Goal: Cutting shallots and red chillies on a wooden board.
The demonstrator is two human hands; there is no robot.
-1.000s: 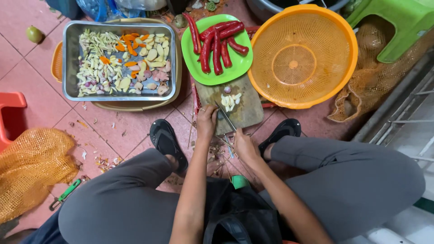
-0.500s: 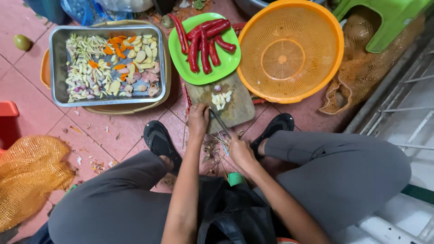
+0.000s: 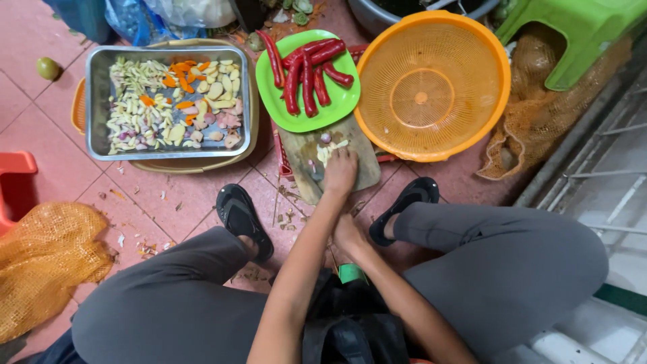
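Garlic bits on chopping board just past left hand, fingertips touching

One metal tray, one green plate, six red chillies, one orange colander, two black sandals.

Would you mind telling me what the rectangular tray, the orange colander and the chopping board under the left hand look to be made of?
The rectangular tray looks like metal, probably steel: grey, shiny rim. The orange colander appears to be plastic: even bright colour, moulded perforations. The chopping board under the left hand seems to be wood: brown, matt, stained surface.
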